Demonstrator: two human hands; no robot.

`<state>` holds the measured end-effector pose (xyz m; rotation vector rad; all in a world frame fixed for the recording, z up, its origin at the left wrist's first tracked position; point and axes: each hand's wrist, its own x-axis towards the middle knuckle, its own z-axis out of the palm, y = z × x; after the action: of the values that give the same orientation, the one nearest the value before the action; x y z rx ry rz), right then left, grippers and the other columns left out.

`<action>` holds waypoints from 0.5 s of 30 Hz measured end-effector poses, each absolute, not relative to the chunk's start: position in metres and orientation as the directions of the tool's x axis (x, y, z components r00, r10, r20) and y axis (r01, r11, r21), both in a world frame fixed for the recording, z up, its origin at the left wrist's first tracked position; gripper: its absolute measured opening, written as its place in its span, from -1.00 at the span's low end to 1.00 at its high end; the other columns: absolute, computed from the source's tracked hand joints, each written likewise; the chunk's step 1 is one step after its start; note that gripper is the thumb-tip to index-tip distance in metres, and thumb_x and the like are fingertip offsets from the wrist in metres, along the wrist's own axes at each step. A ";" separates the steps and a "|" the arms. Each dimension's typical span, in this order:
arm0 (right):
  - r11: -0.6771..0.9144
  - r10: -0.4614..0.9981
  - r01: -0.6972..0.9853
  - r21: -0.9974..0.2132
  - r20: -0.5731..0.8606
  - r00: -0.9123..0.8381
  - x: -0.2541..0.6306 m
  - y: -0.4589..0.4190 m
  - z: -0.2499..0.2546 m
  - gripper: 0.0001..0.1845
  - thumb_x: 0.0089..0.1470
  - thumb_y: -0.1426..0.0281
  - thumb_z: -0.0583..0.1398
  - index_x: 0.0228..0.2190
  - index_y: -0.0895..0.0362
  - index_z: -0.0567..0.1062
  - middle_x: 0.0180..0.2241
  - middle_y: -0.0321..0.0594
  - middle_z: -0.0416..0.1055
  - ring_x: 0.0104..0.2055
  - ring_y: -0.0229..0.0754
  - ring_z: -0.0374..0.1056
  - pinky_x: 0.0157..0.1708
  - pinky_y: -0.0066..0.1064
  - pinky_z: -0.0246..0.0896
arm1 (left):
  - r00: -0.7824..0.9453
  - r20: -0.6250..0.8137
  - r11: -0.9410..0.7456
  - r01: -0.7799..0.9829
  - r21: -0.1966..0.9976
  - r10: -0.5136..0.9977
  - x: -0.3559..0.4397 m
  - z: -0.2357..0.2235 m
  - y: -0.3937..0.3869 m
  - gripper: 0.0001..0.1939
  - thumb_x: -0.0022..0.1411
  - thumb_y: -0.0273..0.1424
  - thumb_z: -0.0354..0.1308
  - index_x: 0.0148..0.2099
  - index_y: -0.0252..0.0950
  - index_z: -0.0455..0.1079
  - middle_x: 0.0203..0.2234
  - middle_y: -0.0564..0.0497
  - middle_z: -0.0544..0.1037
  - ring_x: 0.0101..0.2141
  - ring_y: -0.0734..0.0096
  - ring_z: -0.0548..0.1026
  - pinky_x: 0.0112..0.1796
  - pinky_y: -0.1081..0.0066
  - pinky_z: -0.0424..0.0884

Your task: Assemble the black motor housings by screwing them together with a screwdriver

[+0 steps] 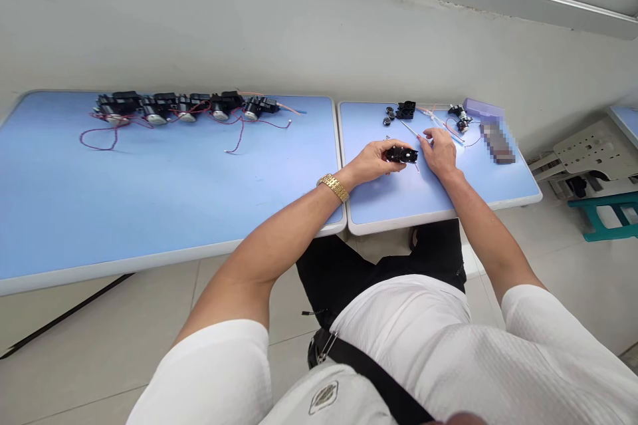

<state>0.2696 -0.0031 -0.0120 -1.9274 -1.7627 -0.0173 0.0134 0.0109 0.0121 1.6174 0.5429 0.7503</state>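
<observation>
My left hand (pixel 373 160) is closed around a small black plastic part (pixel 401 155) and holds it just above the right blue table (pixel 399 202). My right hand (pixel 439 151) rests beside it on the table with its fingers curled, pinching a thin red wire near the part. A gold watch (pixel 333 187) sits on my left wrist. Behind my hands lie loose black parts (pixel 401 110), a small motor with wires (pixel 461 119) and thin clear and red strands (pixel 433 120).
On the left blue table (pixel 149 199), a row of several black motor assemblies with red wires (pixel 184 108) lies along the far edge by the wall. A lilac box (pixel 482 108) and a blurred object (pixel 497 140) lie at the right. A white rack (pixel 583 152) and teal stool (pixel 611 215) stand on the floor.
</observation>
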 end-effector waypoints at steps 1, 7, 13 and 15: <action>-0.012 0.921 0.929 -0.370 0.357 0.154 0.270 -0.006 -0.011 -0.72 0.41 0.28 0.11 -0.03 0.03 0.59 0.02 0.05 0.64 0.08 0.15 0.47 0.25 -0.01 0.36 | 0.678 0.159 -0.171 -0.050 0.984 0.718 0.013 0.013 0.010 -0.49 0.09 -0.36 0.45 0.12 -0.30 0.68 -0.29 0.06 0.59 -0.42 0.55 0.45 -0.36 0.47 0.45; 0.014 0.900 0.917 -0.398 0.405 0.162 0.284 -0.030 -0.007 -0.62 0.37 0.40 0.02 -0.04 -0.01 0.62 0.02 0.01 0.68 0.09 0.11 0.53 0.25 0.02 0.43 | 0.666 0.085 -0.078 -0.040 0.996 0.742 0.014 0.018 0.008 -0.52 0.06 -0.39 0.46 0.07 -0.35 0.65 -0.41 0.08 0.58 -0.44 0.53 0.48 -0.40 0.49 0.43; -0.006 0.881 0.900 -0.435 0.423 0.211 0.314 -0.051 0.007 -0.63 0.38 0.29 0.05 -0.02 0.02 0.62 -0.18 -0.10 0.70 -0.15 0.03 0.59 0.01 -0.08 0.53 | 0.718 0.049 -0.035 -0.034 0.999 0.695 0.013 0.023 0.004 -0.54 0.06 -0.37 0.47 0.04 -0.37 0.65 -0.46 0.09 0.57 -0.46 0.53 0.46 -0.40 0.48 0.42; -0.023 0.875 0.895 -0.446 0.425 0.234 0.324 -0.052 0.015 -0.62 0.40 0.24 0.05 0.00 0.03 0.63 -0.32 -0.18 0.65 -0.25 0.00 0.57 -0.06 -0.11 0.52 | 0.743 0.033 -0.041 -0.007 0.999 0.669 0.012 0.022 0.003 -0.56 0.09 -0.34 0.48 0.03 -0.36 0.66 -0.46 0.08 0.57 -0.46 0.52 0.46 -0.39 0.48 0.42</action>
<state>0.3244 -0.0518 0.0145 -1.8741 -1.6221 -0.0409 0.0121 0.0027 0.0224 1.5297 0.5588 0.5937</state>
